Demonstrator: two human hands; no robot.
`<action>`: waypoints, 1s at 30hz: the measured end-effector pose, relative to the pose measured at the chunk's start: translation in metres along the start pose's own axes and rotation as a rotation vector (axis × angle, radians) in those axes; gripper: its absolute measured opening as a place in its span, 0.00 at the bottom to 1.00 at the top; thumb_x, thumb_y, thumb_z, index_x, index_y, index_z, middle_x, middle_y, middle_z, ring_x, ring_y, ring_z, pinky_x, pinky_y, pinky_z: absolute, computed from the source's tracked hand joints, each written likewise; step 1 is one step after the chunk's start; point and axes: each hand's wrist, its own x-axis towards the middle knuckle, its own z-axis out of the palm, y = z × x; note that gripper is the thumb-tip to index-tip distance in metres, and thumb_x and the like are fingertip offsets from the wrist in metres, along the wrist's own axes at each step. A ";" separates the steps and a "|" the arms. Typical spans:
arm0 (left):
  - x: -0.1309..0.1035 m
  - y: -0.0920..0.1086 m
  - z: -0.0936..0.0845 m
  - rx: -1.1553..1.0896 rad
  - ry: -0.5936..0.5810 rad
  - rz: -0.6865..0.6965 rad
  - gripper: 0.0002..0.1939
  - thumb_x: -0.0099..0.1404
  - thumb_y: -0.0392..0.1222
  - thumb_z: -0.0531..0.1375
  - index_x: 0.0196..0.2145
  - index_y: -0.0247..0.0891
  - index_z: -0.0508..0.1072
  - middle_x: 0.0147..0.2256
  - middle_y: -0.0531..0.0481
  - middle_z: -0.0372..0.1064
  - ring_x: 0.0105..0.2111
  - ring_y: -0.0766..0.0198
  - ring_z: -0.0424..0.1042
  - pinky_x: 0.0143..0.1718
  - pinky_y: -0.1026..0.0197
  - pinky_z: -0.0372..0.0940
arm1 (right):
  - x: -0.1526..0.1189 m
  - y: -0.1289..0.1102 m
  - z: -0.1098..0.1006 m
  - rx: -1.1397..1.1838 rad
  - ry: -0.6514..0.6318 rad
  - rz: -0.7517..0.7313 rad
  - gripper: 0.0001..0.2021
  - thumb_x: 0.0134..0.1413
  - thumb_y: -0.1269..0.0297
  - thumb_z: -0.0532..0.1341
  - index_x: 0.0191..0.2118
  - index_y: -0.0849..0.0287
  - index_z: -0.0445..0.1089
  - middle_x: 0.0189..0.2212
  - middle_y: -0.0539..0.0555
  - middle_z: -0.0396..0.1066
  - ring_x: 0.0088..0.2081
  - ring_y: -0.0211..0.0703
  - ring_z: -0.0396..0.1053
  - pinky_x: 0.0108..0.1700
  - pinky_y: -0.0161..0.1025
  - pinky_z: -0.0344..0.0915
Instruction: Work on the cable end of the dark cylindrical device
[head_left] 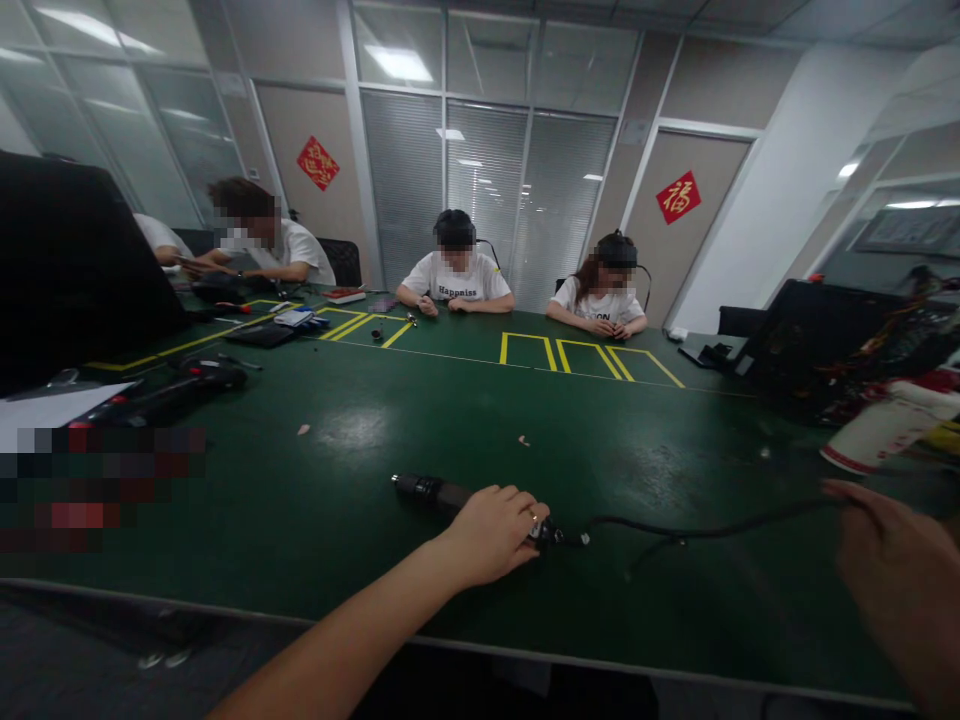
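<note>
Black tool (431, 490) in grasp of left hand (493, 533), cable (712, 531) in pinch of right hand (892, 565), white container (876, 432) just beyond.

Pretty sure this is an office that doubles as a workshop. Office side: a glass partition with blinds (487, 190) along the far wall, 2 door-like panels (697, 245) with red diamond signs (679, 197) in gold characters, a black chair (343, 262), and a clipboard with white paper (52, 408). Workshop side: a big green table (420, 410) marked out in yellow tape (525, 337), a black cylindrical tool (431, 489) on it, and at least 3 people (459, 280) in white tops seated around. Right edge's murky, but that dark boxy thing with wires (817, 345) might be an opened computer.
</note>
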 end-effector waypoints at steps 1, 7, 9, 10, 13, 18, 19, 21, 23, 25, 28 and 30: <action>0.004 0.001 0.001 0.024 -0.015 -0.031 0.22 0.63 0.47 0.60 0.53 0.40 0.64 0.48 0.47 0.65 0.46 0.56 0.65 0.44 0.56 0.60 | 0.005 -0.003 0.015 -0.096 0.095 0.036 0.24 0.65 0.53 0.38 0.58 0.52 0.60 0.51 0.62 0.63 0.53 0.71 0.58 0.46 0.60 0.59; 0.018 0.001 0.006 0.110 -0.046 -0.128 0.24 0.63 0.46 0.59 0.56 0.46 0.61 0.45 0.46 0.65 0.44 0.53 0.65 0.43 0.54 0.58 | 0.002 -0.006 0.090 -0.155 -0.153 0.005 0.22 0.53 0.60 0.48 0.49 0.63 0.69 0.38 0.62 0.69 0.40 0.63 0.67 0.41 0.56 0.65; 0.018 0.000 0.008 0.084 -0.025 -0.115 0.22 0.64 0.48 0.58 0.55 0.49 0.62 0.47 0.46 0.64 0.45 0.53 0.64 0.44 0.52 0.57 | -0.008 -0.013 0.097 -0.162 -0.116 -0.031 0.25 0.53 0.59 0.48 0.55 0.62 0.64 0.46 0.63 0.65 0.48 0.66 0.62 0.46 0.62 0.61; 0.018 0.000 0.008 0.065 -0.006 -0.112 0.21 0.65 0.50 0.57 0.54 0.48 0.63 0.48 0.47 0.63 0.46 0.53 0.63 0.45 0.52 0.57 | -0.013 -0.019 0.099 -0.146 -0.108 -0.102 0.25 0.53 0.59 0.48 0.56 0.61 0.63 0.49 0.62 0.62 0.52 0.65 0.58 0.50 0.63 0.57; 0.019 0.001 0.011 0.034 0.050 -0.103 0.19 0.66 0.53 0.55 0.52 0.45 0.66 0.51 0.47 0.62 0.50 0.52 0.61 0.49 0.50 0.55 | -0.028 -0.050 0.100 -0.019 -0.160 -0.506 0.22 0.53 0.62 0.51 0.54 0.58 0.65 0.53 0.58 0.60 0.56 0.58 0.55 0.60 0.60 0.44; 0.021 0.005 0.013 0.014 0.061 -0.079 0.14 0.67 0.46 0.54 0.49 0.42 0.67 0.48 0.48 0.65 0.49 0.56 0.62 0.49 0.54 0.54 | -0.042 -0.098 0.102 0.124 -0.455 -0.723 0.20 0.57 0.66 0.53 0.55 0.48 0.66 0.57 0.52 0.58 0.58 0.54 0.53 0.61 0.60 0.44; 0.021 0.005 0.013 -0.006 0.062 -0.092 0.15 0.67 0.46 0.54 0.50 0.42 0.67 0.48 0.49 0.65 0.48 0.57 0.63 0.48 0.54 0.55 | -0.042 -0.104 0.102 0.136 -0.513 -0.726 0.19 0.59 0.65 0.53 0.55 0.47 0.66 0.56 0.52 0.58 0.57 0.54 0.53 0.60 0.60 0.46; 0.021 0.005 0.013 -0.052 0.074 -0.127 0.15 0.65 0.46 0.55 0.49 0.41 0.67 0.47 0.49 0.66 0.46 0.57 0.64 0.46 0.55 0.57 | -0.042 -0.112 0.100 0.152 -0.588 -0.718 0.15 0.62 0.63 0.54 0.52 0.44 0.69 0.55 0.52 0.60 0.55 0.55 0.55 0.57 0.59 0.51; 0.022 0.005 0.012 -0.094 0.100 -0.154 0.14 0.64 0.46 0.56 0.47 0.41 0.68 0.45 0.50 0.67 0.45 0.57 0.64 0.46 0.55 0.57 | -0.041 -0.118 0.098 0.175 -0.599 -0.695 0.11 0.63 0.63 0.54 0.46 0.45 0.72 0.52 0.52 0.62 0.53 0.55 0.56 0.54 0.57 0.55; 0.022 0.005 0.012 -0.125 0.118 -0.167 0.11 0.65 0.46 0.56 0.43 0.42 0.70 0.44 0.51 0.68 0.44 0.58 0.64 0.45 0.55 0.57 | -0.043 -0.123 0.098 0.208 -0.607 -0.691 0.09 0.63 0.64 0.54 0.39 0.49 0.72 0.48 0.52 0.64 0.51 0.53 0.58 0.54 0.55 0.54; 0.023 0.006 0.012 -0.139 0.102 -0.188 0.10 0.66 0.45 0.55 0.42 0.44 0.72 0.44 0.53 0.67 0.44 0.59 0.64 0.44 0.55 0.58 | -0.049 -0.131 0.104 0.277 -0.618 -0.651 0.09 0.63 0.66 0.51 0.37 0.54 0.67 0.41 0.53 0.66 0.46 0.51 0.62 0.53 0.51 0.56; 0.023 0.008 0.012 -0.135 0.087 -0.203 0.10 0.66 0.45 0.55 0.43 0.45 0.72 0.44 0.53 0.67 0.44 0.58 0.64 0.44 0.54 0.58 | -0.053 -0.138 0.110 0.315 -0.604 -0.586 0.08 0.64 0.66 0.49 0.38 0.54 0.65 0.38 0.54 0.67 0.43 0.51 0.63 0.48 0.49 0.60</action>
